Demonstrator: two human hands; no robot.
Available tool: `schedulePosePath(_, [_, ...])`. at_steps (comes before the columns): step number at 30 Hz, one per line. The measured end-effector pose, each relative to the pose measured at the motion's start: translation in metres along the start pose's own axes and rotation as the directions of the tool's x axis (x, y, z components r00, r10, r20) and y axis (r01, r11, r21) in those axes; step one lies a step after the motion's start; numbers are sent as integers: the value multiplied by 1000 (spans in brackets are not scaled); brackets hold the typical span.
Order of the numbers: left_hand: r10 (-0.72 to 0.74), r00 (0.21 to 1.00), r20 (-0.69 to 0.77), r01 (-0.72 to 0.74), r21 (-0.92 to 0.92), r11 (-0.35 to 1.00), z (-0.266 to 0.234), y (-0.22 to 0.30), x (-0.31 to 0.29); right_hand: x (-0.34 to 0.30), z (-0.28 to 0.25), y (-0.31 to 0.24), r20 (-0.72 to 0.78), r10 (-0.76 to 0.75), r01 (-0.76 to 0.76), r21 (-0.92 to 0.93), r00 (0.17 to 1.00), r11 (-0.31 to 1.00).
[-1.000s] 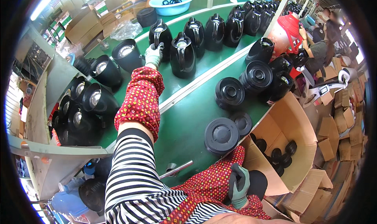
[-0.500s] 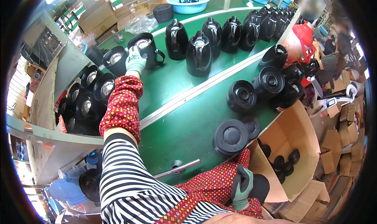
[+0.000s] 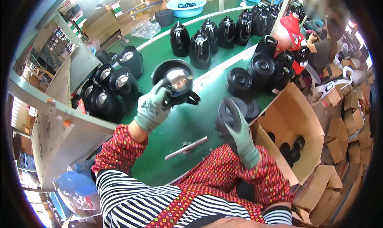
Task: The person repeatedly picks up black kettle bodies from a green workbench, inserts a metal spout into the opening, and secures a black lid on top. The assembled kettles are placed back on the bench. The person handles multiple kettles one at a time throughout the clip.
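Observation:
My left hand (image 3: 152, 108), in a green glove with dark fingertips, grips a black jug (image 3: 160, 70) tilted with its round silvery end up. The jug's handle points right, and it is held above the green table. My right hand (image 3: 244, 138), gloved alike, reaches over the near side of a stack of black round discs (image 3: 238, 107). Its dark fingers are stretched and apart, slightly blurred; whether they touch the top disc I cannot tell. More black jugs (image 3: 121, 81) with silvery ends up sit in a group at the left.
Upright glossy black jugs (image 3: 200, 50) line the far side, behind a pale rail (image 3: 215, 74). Black round parts (image 3: 239, 81) stand at the right, beside an open cardboard box (image 3: 307, 126). A metal bar (image 3: 186, 148) lies near me. Another person (image 3: 321, 52) is at the far right.
My left hand has brought a jug from the left group toward the middle, over the table. My right hand has risen from my lap to the disc stack and opened. The view has shifted.

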State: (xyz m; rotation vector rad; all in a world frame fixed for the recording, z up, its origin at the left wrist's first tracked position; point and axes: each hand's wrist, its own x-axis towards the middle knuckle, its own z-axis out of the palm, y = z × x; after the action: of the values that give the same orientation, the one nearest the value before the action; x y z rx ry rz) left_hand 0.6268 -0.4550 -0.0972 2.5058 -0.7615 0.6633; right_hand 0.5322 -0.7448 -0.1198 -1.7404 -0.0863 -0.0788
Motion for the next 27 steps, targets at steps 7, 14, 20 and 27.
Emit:
schedulePosePath(7, [274, 948, 161, -246, -176, 953, -44, 101, -60, -11, 18, -22, 184, 381, -418, 251, 906, 873])
schedulePosePath(14, [-451, 768, 454, 588, -779, 218, -6, 65, -128, -103, -54, -12, 254, 174, -268, 405, 951, 874])
schedulePosePath(20, [288, 615, 734, 788, -569, -234, 58, 78, -173, -92, -54, -47, 610, 54, -378, 417, 790, 827])
schedulePosePath(27, [225, 647, 729, 757, -578, -305, 68, 85, -177, -7, -24, 7, 584, 51, -42, -30, 810, 999])
